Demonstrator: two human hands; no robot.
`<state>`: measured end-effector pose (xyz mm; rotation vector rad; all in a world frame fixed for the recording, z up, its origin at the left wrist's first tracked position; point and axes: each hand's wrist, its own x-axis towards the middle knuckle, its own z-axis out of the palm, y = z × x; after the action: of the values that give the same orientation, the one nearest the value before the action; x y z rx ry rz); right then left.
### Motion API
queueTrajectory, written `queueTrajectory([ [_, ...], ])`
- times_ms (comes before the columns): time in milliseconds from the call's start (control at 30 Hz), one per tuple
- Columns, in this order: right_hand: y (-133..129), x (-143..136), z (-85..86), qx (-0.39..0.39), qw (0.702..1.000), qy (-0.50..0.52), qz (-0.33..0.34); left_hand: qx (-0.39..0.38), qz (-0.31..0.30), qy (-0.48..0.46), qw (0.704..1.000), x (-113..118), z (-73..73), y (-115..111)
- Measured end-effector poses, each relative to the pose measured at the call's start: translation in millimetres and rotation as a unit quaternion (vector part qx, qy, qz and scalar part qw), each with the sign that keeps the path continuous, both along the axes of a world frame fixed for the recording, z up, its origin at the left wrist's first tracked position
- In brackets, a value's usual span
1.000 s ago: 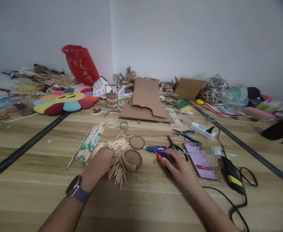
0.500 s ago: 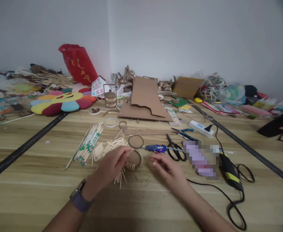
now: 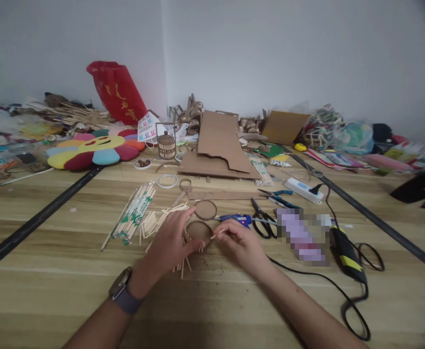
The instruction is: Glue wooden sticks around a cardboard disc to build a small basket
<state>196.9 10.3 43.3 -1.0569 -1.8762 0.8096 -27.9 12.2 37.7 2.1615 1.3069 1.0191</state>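
Observation:
A round cardboard piece with a dark beaded rim (image 3: 198, 229) lies between my hands, with short pale sticks along its near edge. My left hand (image 3: 172, 237) is round its left and near side, thumb over the near rim. Pinched in the fingertips of my right hand (image 3: 239, 242) is a short wooden stick (image 3: 218, 233), its tip at the right rim. Behind sits a second cardboard ring (image 3: 205, 209). Loose short sticks (image 3: 156, 220) lie beyond my left hand, partly hidden by it. A blue glue gun (image 3: 236, 219) is just past my right hand.
Black scissors (image 3: 263, 220), pliers (image 3: 277, 196) and a power strip (image 3: 303, 190) lie to the right, with a black-yellow tool (image 3: 346, 254) and its cord. Bagged sticks (image 3: 134, 213) are at left. Cardboard sheets (image 3: 219, 140) and a small lidded basket (image 3: 166, 146) stand behind.
My right hand has moved left to the round piece and now shows a stick in its fingertips. The fingers of my left hand have spread and come down onto the piece's side.

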Motion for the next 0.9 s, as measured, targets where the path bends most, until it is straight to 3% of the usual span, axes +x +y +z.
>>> queueTrajectory([
  [133,5,1,-7.8,0.031,0.995,-0.079,0.055,-0.012,0.004,0.092,0.996,0,-17.3,10],
  [300,3,-8,-16.8,0.059,0.986,-0.145,0.066,-0.019,-0.021,0.115,0.993,7,-32.9,10],
  [900,3,-12,-23.0,0.071,0.970,-0.229,0.049,-0.051,-0.052,0.098,0.993,5,-35.9,12],
])
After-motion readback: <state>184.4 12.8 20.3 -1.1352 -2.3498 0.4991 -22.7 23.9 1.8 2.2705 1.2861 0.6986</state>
